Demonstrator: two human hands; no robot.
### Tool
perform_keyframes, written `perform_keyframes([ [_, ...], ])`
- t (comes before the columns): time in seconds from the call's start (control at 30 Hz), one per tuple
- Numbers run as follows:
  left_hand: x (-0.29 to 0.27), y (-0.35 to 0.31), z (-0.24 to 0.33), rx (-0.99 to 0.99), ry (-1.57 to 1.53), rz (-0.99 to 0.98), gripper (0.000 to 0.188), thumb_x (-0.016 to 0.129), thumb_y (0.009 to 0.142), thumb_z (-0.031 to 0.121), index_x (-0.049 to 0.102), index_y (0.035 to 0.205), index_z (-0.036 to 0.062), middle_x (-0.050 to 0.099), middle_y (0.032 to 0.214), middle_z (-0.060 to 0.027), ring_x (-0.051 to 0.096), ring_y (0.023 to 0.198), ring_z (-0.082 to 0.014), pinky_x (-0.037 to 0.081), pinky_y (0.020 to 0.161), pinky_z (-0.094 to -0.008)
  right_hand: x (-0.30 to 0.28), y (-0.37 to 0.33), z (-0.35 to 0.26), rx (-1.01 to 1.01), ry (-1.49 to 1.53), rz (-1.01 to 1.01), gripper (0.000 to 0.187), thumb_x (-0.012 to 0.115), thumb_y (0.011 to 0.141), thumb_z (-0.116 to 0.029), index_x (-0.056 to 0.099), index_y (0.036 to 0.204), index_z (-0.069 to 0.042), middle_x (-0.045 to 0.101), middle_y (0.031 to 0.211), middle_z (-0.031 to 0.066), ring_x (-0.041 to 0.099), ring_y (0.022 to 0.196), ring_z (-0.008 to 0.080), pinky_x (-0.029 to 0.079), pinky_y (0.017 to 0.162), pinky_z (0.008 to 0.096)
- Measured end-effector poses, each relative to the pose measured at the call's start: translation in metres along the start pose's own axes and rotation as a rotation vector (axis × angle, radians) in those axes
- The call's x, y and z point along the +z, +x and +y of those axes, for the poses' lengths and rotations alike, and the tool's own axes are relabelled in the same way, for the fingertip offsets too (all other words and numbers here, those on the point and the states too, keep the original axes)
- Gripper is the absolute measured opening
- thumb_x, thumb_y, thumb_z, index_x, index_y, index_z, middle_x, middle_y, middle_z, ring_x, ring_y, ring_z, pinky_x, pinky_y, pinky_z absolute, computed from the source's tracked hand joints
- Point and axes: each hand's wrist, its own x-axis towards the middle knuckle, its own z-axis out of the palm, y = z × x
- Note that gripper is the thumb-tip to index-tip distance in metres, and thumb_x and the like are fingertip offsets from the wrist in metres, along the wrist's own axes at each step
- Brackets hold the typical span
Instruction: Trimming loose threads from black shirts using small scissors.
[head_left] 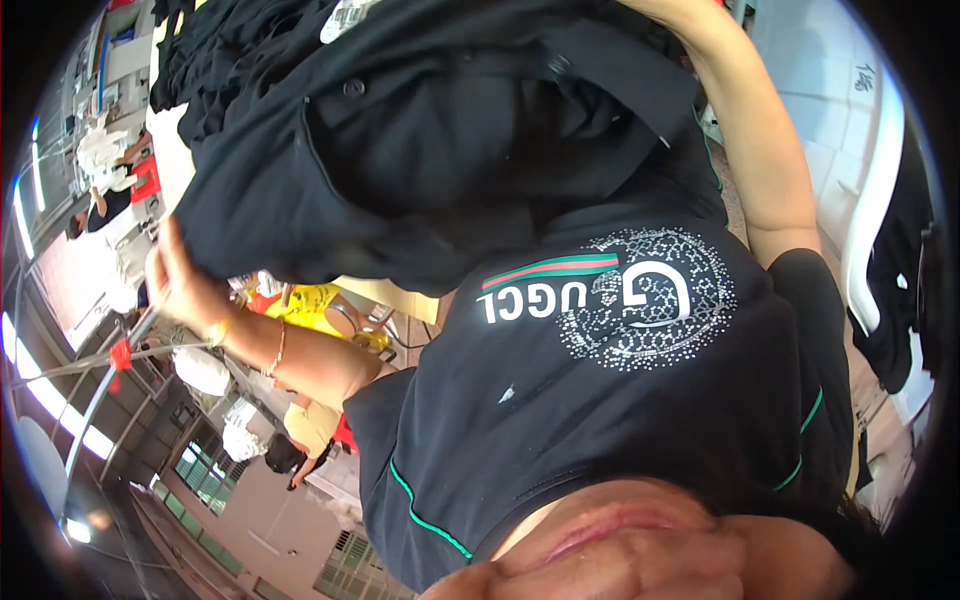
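A large black garment with dark buttons and a curved slit like a pocket opening spreads across the upper middle, in front of my chest. Its exact kind does not show. At its left end my left hand is closed on the cloth edge, a little blurred, with bracelets on the wrist. My right arm reaches up along the right side and past the top edge, so the right hand is out of the picture. A white printed tag shows at the garment's upper edge.
Crumpled black cloth is heaped beyond the garment at the upper left. To the right stands a white surface with a curved edge. Other people work farther off at left, one in a yellow top. A thin metal pole bears a red tie.
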Motion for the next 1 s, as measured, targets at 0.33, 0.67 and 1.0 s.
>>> perform_keyframes([
  [0.33,-0.001,-0.019,-0.028,0.306,0.439,-0.178,0.022,0.074,0.096,0.012,0.071,0.115,0.0007,0.072,0.105,-0.0067,0.065,0.093,-0.0135,0.051,0.086,-0.0288,-0.002,-0.044,-0.012,0.143,-0.332,0.152,0.025,0.08,0.088,-0.011,0.068,0.109,-0.002,0.059,0.085,-0.005,0.048,0.071,-0.0002,0.039,0.062,0.0177],
  [0.67,0.119,-0.114,0.084,0.886,0.187,-0.518,0.021,0.083,0.074,-0.001,0.077,0.092,0.0075,0.073,0.09,-0.0072,0.071,0.084,-0.0254,0.057,0.077,-0.0329,0.013,-0.086,-0.014,-0.248,-0.628,0.021,0.017,0.083,0.078,0.001,0.072,0.091,0.001,0.06,0.079,0.0032,0.054,0.063,0.011,0.041,0.054,0.0269],
  [1.0,0.173,-0.134,0.079,0.535,-0.037,-0.986,0.025,0.074,0.089,0.004,0.073,0.114,0.0042,0.073,0.092,-0.0105,0.071,0.083,-0.0242,0.056,0.076,-0.0306,0.008,-0.085,-0.052,-0.056,-0.379,0.205,0.016,0.083,0.079,0.0,0.072,0.09,0.0,0.062,0.081,0.001,0.051,0.064,0.0066,0.037,0.054,0.0245],
])
